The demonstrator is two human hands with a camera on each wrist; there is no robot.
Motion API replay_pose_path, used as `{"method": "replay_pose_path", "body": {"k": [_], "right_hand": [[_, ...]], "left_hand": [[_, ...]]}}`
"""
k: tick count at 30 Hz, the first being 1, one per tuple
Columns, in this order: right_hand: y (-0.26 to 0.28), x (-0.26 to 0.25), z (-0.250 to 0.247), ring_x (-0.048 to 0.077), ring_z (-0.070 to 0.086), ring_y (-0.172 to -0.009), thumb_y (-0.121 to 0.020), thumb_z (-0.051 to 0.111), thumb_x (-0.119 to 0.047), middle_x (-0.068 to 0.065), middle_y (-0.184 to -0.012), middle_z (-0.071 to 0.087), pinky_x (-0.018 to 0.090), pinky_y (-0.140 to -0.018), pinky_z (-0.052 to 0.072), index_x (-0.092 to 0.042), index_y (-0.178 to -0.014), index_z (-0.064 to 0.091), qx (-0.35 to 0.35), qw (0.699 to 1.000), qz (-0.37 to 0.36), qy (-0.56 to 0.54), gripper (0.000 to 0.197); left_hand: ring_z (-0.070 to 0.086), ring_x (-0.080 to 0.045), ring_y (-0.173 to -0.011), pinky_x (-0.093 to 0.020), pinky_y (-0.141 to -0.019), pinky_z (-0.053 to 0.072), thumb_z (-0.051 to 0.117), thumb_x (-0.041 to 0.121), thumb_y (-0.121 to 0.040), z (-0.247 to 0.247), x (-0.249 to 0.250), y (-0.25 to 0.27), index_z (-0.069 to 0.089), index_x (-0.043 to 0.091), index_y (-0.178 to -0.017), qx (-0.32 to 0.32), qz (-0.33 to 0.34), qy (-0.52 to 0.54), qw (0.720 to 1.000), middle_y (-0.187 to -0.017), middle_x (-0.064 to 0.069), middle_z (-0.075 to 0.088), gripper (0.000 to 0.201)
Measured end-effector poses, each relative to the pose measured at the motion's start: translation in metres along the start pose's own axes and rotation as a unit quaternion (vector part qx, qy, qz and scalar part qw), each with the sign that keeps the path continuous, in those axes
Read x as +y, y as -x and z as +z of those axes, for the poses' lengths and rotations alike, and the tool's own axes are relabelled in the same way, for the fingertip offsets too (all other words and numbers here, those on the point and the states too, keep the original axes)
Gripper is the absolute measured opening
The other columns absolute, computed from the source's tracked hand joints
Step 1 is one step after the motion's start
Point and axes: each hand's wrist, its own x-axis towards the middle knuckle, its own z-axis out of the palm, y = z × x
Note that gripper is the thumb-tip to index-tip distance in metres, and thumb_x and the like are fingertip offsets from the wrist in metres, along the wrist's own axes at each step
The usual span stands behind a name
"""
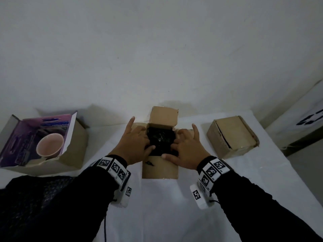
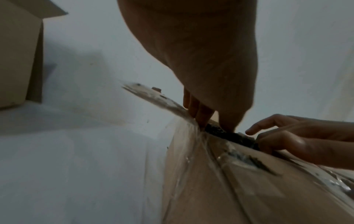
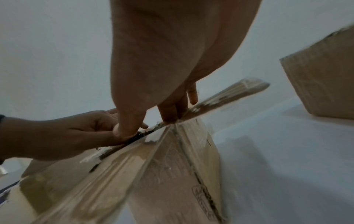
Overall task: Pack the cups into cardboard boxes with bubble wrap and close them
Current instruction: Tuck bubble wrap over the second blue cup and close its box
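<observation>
Hands [image 1: 161, 145] — fingers straight, both pressing crinkly dark wrap [image 1: 160, 140] down inside the square cardboard box [image 1: 160, 169].

The open box [image 1: 160, 169] is matt brown cardboard under glossy clear tape. Its black wrap [image 1: 160, 141] looks crinkled and shiny. The pink cup [image 1: 49, 145] looks smooth.

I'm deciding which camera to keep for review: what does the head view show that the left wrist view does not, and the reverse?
Only the head view shows the pink cup in the purple-lined box at left and the closed box at right. Only the left wrist view shows the shiny clear tape down the middle box's side. Both show the left hand and right hand pressing the black wrap into the open middle box.
</observation>
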Motion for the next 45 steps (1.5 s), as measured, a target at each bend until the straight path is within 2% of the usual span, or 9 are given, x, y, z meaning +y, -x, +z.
{"method": "replay_pose_path", "body": {"k": [7,11,15,19,22,26,34,39,45], "right_hand": [[-0.005,-0.009,-0.009,0.025,0.0,-0.149,-0.084,0.01,-0.082,0.003,-0.144,0.05,0.063,-0.104,-0.028,-0.031,-0.126,0.063,-0.079,0.997,0.0,0.023,0.085],[-0.004,-0.008,-0.007,0.021,-0.006,-0.15,-0.089,0.005,-0.074,0.0,-0.146,0.049,0.063,-0.104,-0.028,-0.026,-0.13,0.061,-0.099,0.995,0.014,0.013,0.084],[-0.016,-0.01,-0.007,0.017,0.004,-0.148,-0.095,0.028,-0.062,0.006,-0.155,0.033,0.066,-0.105,-0.024,-0.024,-0.114,0.07,-0.115,0.99,0.082,-0.003,0.06],[-0.031,-0.014,-0.018,0.021,0.025,-0.139,-0.081,0.058,-0.057,0.003,-0.125,0.058,0.068,-0.103,-0.023,-0.026,-0.096,0.071,-0.113,0.989,0.095,0.014,0.036],[-0.037,-0.021,-0.025,0.024,0.032,-0.131,-0.081,0.057,-0.034,0.0,-0.095,0.064,0.069,-0.108,-0.016,-0.023,-0.076,0.065,-0.099,0.989,0.098,0.05,0.015],[-0.039,-0.026,-0.019,0.026,0.03,-0.132,-0.082,0.051,-0.022,0.0,-0.098,0.066,0.066,-0.111,-0.012,-0.024,-0.079,0.069,-0.067,0.989,0.104,0.077,0.018],[-0.044,0.003,-0.007,0.024,0.019,-0.139,-0.076,0.061,-0.049,0.004,-0.143,0.042,0.05,-0.107,0.024,-0.03,-0.09,0.073,-0.115,0.991,0.072,-0.021,0.027],[-0.045,-0.004,0.011,0.024,0.031,-0.133,-0.071,0.052,-0.075,0.004,-0.138,0.047,0.051,-0.102,0.03,-0.027,-0.085,0.073,-0.06,0.992,0.115,-0.009,0.054],[-0.04,-0.009,0.002,0.021,0.032,-0.133,-0.079,0.06,-0.057,0.003,-0.123,0.058,0.045,-0.099,0.034,-0.026,-0.09,0.072,0.001,0.994,0.102,-0.032,0.035]], "left_hand": [[0.011,-0.021,-0.148,-0.059,-0.102,-0.033,0.015,0.071,-0.088,-0.011,0.004,0.004,0.072,0.034,-0.102,-0.081,0.061,-0.043,0.994,-0.111,0.02,0.066,0.07],[0.017,-0.02,-0.145,-0.062,-0.111,-0.016,0.032,0.058,-0.095,-0.016,0.01,0.002,0.066,0.033,-0.116,-0.127,-0.024,0.017,0.992,-0.132,0.013,0.056,0.047],[0.03,-0.018,-0.135,-0.058,-0.114,-0.001,0.052,0.062,-0.085,-0.014,0.017,-0.004,0.067,0.03,-0.11,-0.106,-0.107,0.02,0.988,-0.119,0.01,0.06,0.043],[0.037,-0.023,-0.123,-0.062,-0.112,0.0,0.059,0.056,-0.08,-0.019,0.021,-0.014,0.066,0.026,-0.099,-0.114,-0.115,-0.017,0.987,-0.103,0.004,0.059,0.036],[0.038,-0.025,-0.122,-0.067,-0.11,-0.002,0.056,0.051,-0.082,-0.019,0.017,-0.021,0.065,0.026,-0.094,-0.117,-0.106,-0.031,0.987,-0.101,0.003,0.057,0.029],[0.035,-0.028,-0.123,-0.063,-0.11,0.005,0.054,0.056,-0.077,-0.013,0.016,-0.029,0.064,0.03,-0.096,-0.129,-0.096,-0.029,0.987,-0.104,0.003,0.056,0.034],[0.033,-0.028,-0.123,-0.059,-0.106,0.013,0.053,0.058,-0.07,-0.001,0.02,-0.033,0.062,0.03,-0.099,-0.109,-0.127,-0.028,0.986,-0.112,0.001,0.054,0.041],[0.032,-0.03,-0.126,-0.061,-0.11,0.011,0.052,0.066,-0.071,0.001,0.025,-0.033,0.062,0.029,-0.105,-0.102,-0.146,-0.005,0.984,-0.115,0.0,0.054,0.051],[0.023,-0.027,-0.135,-0.065,-0.11,0.003,0.056,0.071,-0.073,0.006,0.011,-0.018,0.064,0.035,-0.105,-0.106,-0.111,0.076,0.985,-0.125,0.005,0.05,0.049]]}}
